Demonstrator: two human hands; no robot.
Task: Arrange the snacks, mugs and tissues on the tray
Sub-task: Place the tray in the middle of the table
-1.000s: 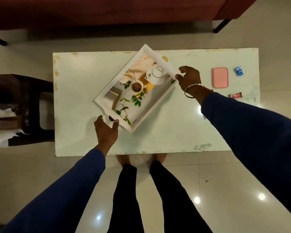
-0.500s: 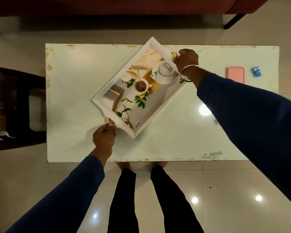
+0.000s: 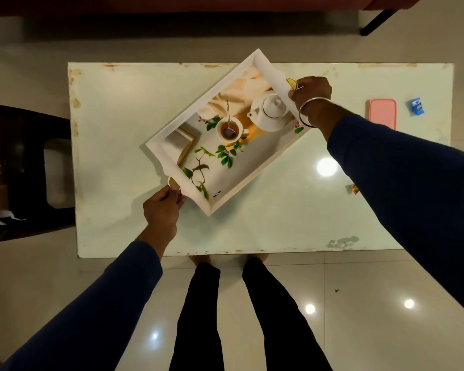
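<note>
- Both your hands are on the tray: your left hand pinches the near-left end at its handle cut-out, and your right hand curls round the far-right end.
- You've got the white-rimmed tray turned diagonally over the pale table; whether it touches the top or hangs just above, I can't tell.
- That teapot, cup and leaves are only a picture printed on the tray floor. A small dark logo sits near the closest corner, too small to read.
- A metal bangle rings your right wrist.
- Out to your right on the table lie a pink case and, just beyond it, a small blue packet with unreadable print.
- A red wrapper peeks out beside your right sleeve.
</note>
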